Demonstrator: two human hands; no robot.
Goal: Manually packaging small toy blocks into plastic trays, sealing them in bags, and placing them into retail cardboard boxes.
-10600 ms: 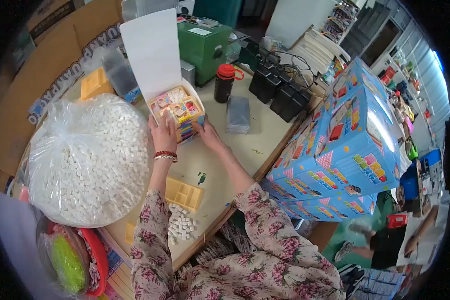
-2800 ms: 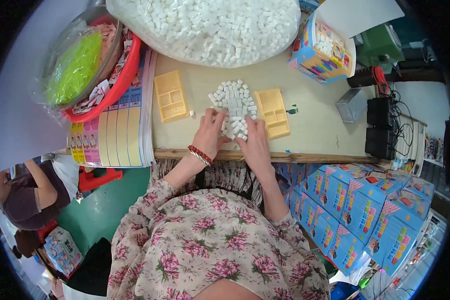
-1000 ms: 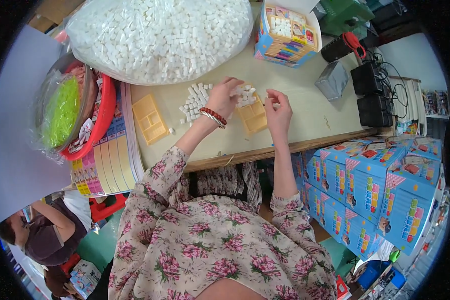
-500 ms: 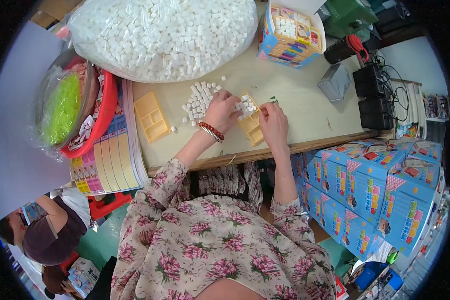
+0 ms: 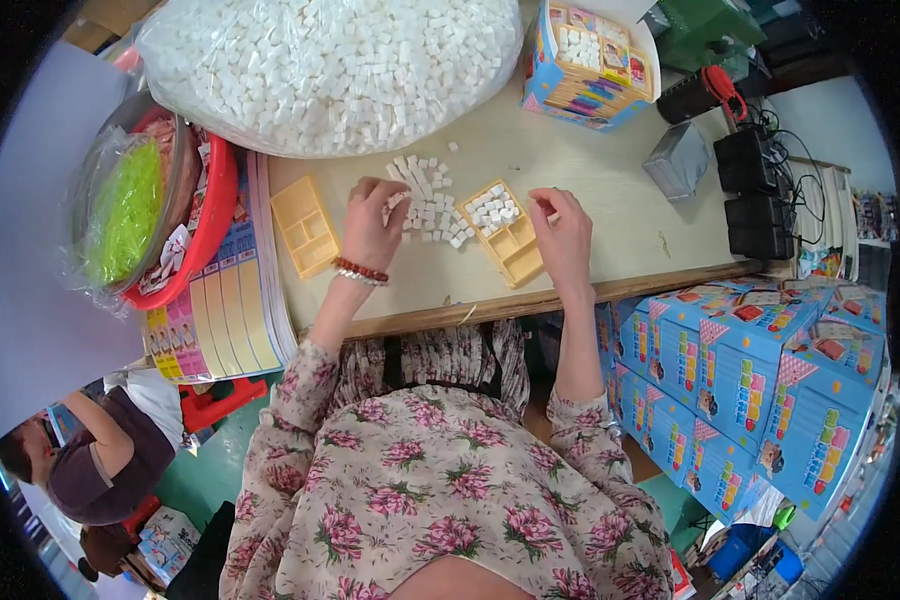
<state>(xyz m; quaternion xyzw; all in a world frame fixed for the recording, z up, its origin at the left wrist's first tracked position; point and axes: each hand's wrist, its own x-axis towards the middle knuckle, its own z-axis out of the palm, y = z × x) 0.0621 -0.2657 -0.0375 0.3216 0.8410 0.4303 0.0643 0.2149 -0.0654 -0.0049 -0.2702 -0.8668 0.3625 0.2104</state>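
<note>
Bag (image 5: 340, 80), clear plastic film, glossy and wrinkled; cubes (image 5: 433, 213), matt and white; compartment trays (image 5: 519, 262), smooth moulded yellow plastic; surface (image 5: 610, 190), smooth and pale, its front edge (image 5: 670, 281) rough wood; basin (image 5: 225, 190), glossy red plastic; stacked cartons (image 5: 725, 370), glossy printed card; blouse (image 5: 410, 480), matt floral cloth.

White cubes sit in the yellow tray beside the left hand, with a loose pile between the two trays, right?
Not quite: the head view shows the white cubes in the yellow tray beside the right hand, not the left hand. The loose pile checks out.
</note>
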